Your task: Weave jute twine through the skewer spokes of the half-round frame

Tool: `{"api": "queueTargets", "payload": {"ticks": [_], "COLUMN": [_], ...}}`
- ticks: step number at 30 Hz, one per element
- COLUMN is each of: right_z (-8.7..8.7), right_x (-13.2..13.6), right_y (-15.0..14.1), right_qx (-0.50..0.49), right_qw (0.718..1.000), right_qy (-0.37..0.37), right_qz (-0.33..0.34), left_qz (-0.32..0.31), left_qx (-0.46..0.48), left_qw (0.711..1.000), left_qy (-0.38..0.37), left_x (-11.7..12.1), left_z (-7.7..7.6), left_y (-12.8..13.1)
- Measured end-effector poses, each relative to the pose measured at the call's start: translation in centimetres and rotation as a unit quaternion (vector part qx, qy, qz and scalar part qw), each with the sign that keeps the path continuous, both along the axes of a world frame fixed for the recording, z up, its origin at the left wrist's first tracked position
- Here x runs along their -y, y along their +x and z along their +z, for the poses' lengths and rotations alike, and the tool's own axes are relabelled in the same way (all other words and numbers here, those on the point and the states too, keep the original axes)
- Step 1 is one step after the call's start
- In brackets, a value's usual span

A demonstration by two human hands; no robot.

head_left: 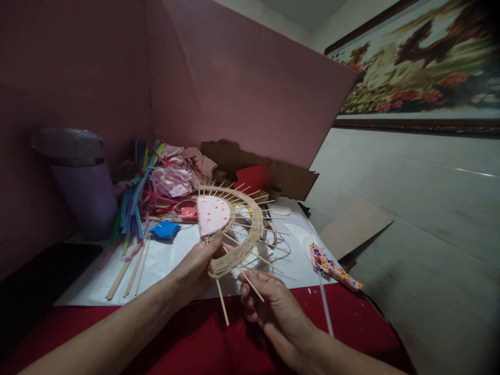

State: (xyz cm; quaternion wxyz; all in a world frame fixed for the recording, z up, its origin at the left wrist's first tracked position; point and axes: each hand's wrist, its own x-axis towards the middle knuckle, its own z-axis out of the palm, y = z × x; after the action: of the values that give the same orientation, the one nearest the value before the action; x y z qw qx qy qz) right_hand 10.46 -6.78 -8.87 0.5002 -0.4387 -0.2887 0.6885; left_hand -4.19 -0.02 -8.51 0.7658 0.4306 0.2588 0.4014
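A half-round craft piece hangs over the table, made of thin wooden sticks (222, 304) fanning outward through a wide band of brown twine (253, 234). At its centre is a half-circle of pink fabric with red dots (213, 214). My left hand (201, 260) grips the piece at its near end, thumb on the lower edge of the centre. My right hand (269, 299) is closed in a pinch at one of the near sticks, just outside the band. What lies between its fingertips is hidden. A loose loop of twine shows beyond the right-hand sticks.
White paper (94, 260) covers part of the red table (187, 338). Loose sticks (130, 273), a blue packet (164, 229), fuzzy pipe cleaners (133, 203) and a purple tumbler (84, 192) stand left. Crumpled pink fabric (175, 174) lies behind; a floral fabric piece (332, 268) rests right.
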Motion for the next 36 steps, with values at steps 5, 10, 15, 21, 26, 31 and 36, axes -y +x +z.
{"api": "queueTargets", "payload": {"ticks": [5,10,15,21,26,31,36], "right_z": [-0.8,1.1,4.0,3.2,3.3,3.9,3.6], "right_x": [2.1,4.4,2.1,0.0,0.0,0.3,0.7], "right_y": [0.9,2.6,3.2,2.6,2.8,4.1,5.5], "right_qx": [0.163,0.387,0.582,0.657,0.653,0.552,0.457], "right_qw": [0.986,0.830,0.630,0.556,0.556,0.674,0.823], "right_qy": [0.041,0.371,0.513,0.508,0.513,0.486,0.322], "right_qz": [-0.025,-0.155,-0.038,0.038,0.036,-0.063,-0.104], "left_qz": [0.039,0.036,0.029,0.014,0.021,0.023,0.040], "left_qx": [0.001,-0.014,-0.016,-0.013,-0.010,-0.029,-0.051], "left_qw": [0.999,0.999,0.999,0.999,0.999,0.999,0.998], "left_qy": [0.000,0.003,-0.005,-0.026,-0.024,0.005,-0.005], "left_x": [-0.2,-0.2,-0.2,-0.2,0.0,-0.2,-0.1], "left_z": [-0.3,-0.5,-0.5,-0.5,-0.5,-0.6,-0.3], "left_y": [0.1,0.2,0.2,0.0,0.1,0.1,0.1]}}
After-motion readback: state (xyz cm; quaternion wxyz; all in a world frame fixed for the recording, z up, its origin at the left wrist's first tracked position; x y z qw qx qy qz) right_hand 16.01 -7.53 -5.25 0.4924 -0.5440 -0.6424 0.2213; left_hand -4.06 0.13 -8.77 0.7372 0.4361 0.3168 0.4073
